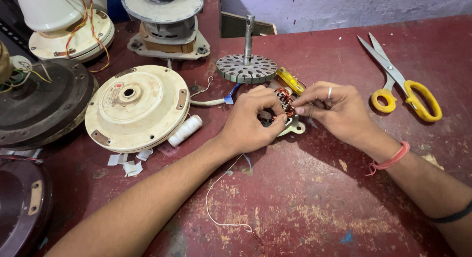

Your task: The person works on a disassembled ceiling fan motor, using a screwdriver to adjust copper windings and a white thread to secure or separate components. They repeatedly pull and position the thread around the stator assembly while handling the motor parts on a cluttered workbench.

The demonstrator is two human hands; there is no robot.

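— As a thin white thread [216, 208] trails loose over the worn dark-red painted table [305, 203] nearest the camera, where is the work?

— Between both hands at mid-table: a small motor stator with copper-coloured windings [284, 99] on a pale metal bracket. The left hand [250, 122] curls over its near left side, fingers closed, thumb and forefinger pinching at the coil. The right hand [339, 109], ringed, pinches the windings from the right.

— What stays unclear?

— The fingers cover most of the stator; whether either holds the thread cannot be told.

— And beyond?

— A white thread spool [185, 130] lies just left, touching a cream round fan-motor housing [137, 107]. Behind the hands stands a grey slotted steel rotor on its shaft [247, 65]; yellow-handled scissors [400, 82] lie well right. Further motor casings at the left edge are cut off.
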